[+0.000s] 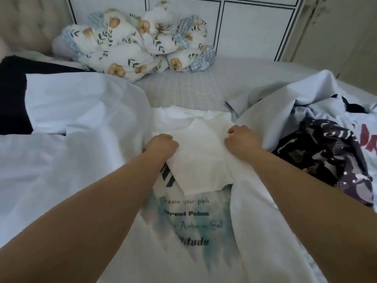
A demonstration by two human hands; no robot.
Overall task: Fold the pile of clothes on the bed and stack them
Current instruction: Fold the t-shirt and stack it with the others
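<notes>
Fingers: my left hand (pixel 163 145) and right hand (pixel 239 142) pinch soft white folded cloth (pixel 202 158) | beneath: smooth T-shirt (pixel 183 231), teal print, "your path" legible

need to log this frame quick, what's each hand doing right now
Left hand: closed, gripping the left edge of the white cloth.
Right hand: closed, gripping the right edge of the same cloth.

grey bed (pixel 183 86), clothes pile (pixel 322 152), floral quilt (pixel 134 48)
</notes>
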